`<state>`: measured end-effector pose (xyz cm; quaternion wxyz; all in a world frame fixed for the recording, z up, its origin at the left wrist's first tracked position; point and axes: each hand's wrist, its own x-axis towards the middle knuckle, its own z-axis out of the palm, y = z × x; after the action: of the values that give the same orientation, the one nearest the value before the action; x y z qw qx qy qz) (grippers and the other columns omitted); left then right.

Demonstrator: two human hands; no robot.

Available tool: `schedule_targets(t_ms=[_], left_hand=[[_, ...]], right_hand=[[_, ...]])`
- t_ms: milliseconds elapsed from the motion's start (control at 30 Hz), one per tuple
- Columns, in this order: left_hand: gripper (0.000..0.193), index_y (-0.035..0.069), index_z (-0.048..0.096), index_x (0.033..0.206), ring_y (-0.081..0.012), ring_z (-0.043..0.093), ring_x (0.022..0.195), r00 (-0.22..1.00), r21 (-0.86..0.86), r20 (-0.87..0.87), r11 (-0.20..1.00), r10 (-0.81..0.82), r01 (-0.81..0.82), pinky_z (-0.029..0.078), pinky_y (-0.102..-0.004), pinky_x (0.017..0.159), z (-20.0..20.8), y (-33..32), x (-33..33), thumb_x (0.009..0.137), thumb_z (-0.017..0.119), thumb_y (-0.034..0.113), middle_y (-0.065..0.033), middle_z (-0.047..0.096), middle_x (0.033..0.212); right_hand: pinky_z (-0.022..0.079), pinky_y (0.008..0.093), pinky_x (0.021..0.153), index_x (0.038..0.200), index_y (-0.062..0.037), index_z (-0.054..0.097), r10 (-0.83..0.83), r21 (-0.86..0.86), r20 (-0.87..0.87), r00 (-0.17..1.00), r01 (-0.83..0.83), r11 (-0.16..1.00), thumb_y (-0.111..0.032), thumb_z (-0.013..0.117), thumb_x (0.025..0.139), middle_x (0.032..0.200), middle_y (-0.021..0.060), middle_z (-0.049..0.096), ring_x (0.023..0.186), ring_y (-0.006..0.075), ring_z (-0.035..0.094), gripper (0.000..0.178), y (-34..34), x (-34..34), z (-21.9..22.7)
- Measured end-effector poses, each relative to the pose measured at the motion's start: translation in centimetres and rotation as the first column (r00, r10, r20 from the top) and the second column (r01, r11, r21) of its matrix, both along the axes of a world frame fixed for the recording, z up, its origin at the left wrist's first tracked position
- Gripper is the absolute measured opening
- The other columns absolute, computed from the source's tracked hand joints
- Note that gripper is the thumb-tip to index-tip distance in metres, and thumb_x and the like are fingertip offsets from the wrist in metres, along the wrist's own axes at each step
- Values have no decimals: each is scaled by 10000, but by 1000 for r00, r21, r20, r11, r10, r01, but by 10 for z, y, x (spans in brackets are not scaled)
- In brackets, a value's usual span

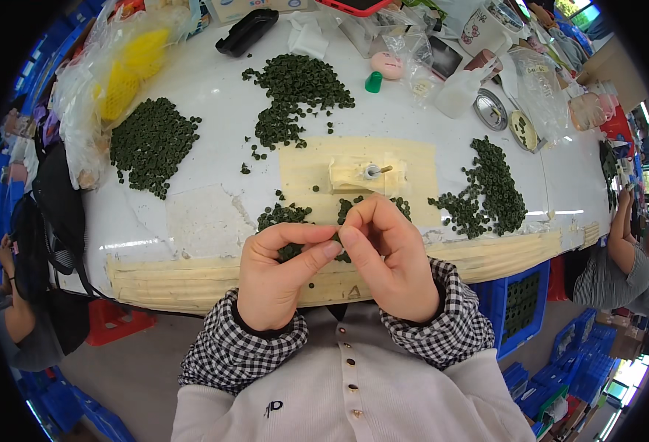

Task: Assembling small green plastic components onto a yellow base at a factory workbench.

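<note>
My left hand (276, 276) and my right hand (391, 265) meet over the near part of the table. Thumb and forefinger of each are pinched together on one small dark green piece (337, 237), mostly hidden by the fingertips. Below and around the hands lie small heaps of similar dark green pieces (284, 214). Just beyond them stands a tape-wrapped block (350, 175) with a metal pin (380, 171) sticking out of it.
Bigger heaps of green pieces lie at the left (155, 144), far middle (302, 81) and right (497, 188). A black case (247, 33), a green cap (373, 82), a round tin (490, 110) and plastic bags stand farther back. A blue crate (520, 313) is below the right edge.
</note>
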<state>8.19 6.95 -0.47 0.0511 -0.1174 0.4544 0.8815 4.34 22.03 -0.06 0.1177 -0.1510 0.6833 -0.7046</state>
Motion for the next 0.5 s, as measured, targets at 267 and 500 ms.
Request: schedule_targets(t_ms=[267, 500], left_hand=[[180, -6, 665, 963, -66, 565, 732, 998, 55, 53, 998, -34, 31, 438, -186, 637, -1, -1, 1, 793, 647, -62, -64, 661, 885], [164, -1, 660, 975, -33, 510, 671, 998, 28, 58, 999, -22, 20, 388, -168, 573, 4, -2, 1, 815, 634, -26, -21, 646, 833]], right_hand=[[296, 160, 493, 906, -29, 482, -47, -102, 52, 998, 52, 993, -44, 579, 865, 693, -50, 430, 582, 4, 353, 106, -5, 2, 1], [374, 165, 534, 941, -14, 493, -27, -122, 12, 1000, 28, 992, -33, 574, 867, 755, -22, 493, 627, 17, 443, 112, -5, 2, -2]])
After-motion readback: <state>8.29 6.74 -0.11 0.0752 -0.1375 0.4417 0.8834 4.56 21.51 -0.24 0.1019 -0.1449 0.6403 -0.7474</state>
